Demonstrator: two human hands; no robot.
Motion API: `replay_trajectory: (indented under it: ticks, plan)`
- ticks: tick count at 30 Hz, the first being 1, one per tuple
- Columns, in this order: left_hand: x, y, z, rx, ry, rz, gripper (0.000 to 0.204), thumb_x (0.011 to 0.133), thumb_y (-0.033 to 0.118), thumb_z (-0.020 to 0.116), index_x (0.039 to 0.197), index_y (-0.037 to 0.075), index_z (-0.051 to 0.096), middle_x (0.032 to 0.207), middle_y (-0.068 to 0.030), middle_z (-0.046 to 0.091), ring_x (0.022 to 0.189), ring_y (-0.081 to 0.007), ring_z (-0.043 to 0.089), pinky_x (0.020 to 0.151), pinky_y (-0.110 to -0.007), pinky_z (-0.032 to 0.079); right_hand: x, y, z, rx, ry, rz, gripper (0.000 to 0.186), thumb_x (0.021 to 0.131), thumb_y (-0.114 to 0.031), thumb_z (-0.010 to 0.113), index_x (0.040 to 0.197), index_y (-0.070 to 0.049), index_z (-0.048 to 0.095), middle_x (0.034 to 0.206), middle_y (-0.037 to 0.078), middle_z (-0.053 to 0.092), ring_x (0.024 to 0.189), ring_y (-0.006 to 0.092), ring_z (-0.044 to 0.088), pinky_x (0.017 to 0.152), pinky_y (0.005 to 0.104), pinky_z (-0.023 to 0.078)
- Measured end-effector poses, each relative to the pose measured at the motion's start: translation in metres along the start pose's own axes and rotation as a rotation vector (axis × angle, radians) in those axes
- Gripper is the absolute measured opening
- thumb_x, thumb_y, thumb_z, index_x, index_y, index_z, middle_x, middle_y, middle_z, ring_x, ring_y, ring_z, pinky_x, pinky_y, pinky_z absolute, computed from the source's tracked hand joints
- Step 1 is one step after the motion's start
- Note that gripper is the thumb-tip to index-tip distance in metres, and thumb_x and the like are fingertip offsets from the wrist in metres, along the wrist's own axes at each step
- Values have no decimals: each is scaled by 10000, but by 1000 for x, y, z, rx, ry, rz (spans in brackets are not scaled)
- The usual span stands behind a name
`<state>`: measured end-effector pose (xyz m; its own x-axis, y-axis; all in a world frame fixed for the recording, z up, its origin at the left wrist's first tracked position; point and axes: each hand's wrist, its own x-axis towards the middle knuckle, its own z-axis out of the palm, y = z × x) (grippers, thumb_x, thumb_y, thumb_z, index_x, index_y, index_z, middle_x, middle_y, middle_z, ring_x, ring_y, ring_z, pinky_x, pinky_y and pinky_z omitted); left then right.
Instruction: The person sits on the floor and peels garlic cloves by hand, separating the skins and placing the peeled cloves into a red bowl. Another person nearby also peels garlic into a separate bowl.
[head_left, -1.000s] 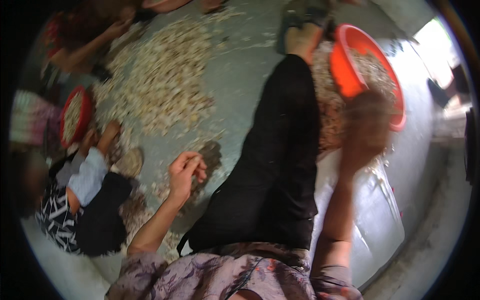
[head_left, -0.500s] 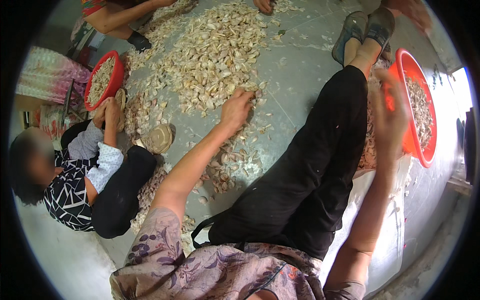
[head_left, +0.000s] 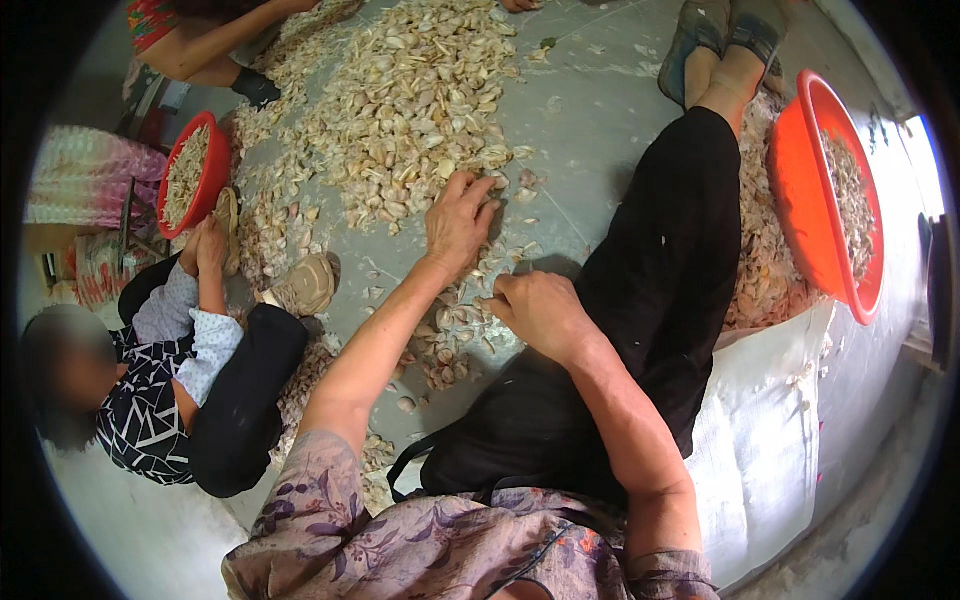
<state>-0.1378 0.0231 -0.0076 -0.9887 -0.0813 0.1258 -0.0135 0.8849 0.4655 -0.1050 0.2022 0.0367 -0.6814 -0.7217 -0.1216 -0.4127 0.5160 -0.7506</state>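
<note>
Garlic cloves are shown in the head view, spread in one main heap on the floor ahead of the left hand, with a thinner scatter between the forearms. Each clove should be light and firm, with dry skin that may slip or flake; the flesh could be bruised by a hard nail. A clove is best taken by its plump middle, between thumb and fingertips, and loose ones at the edge should be lifted more easily than packed ones.

The left fingers are half bent at the heap's near edge, thumb set apart; the right hand is curled in beside the scatter. Whether anything is held in either cannot be told, since the palms are turned down.

Two red basins can be counted, a left basin and a tilted right basin, both filled with pale pieces. One bed of brown peelings, one white sheet, two shoes and one seated co-worker are also shown. The cloves are too many to be counted.
</note>
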Motion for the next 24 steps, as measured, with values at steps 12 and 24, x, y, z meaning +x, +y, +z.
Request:
replay_trajectory:
  ticks: [12,24]
  plan:
    - [-7,21,-12,-1176,-113,-407,148,919,96,586,1053,44,549,803,-43,608,632,-94,556,529,-227,442,2,-2,-24,427,316,206,181,889,-146,607,960,-13,506,744,198,633,732,375,641,657,441,484]
    - [-66,81,-74,-1193,-32,-365,75,949,117,577,978,48,574,675,13,532,523,-48,449,456,-200,309,1,-13,-28,618,249,-19,220,929,-218,587,915,-19,495,773,150,639,722,339,638,632,386,490]
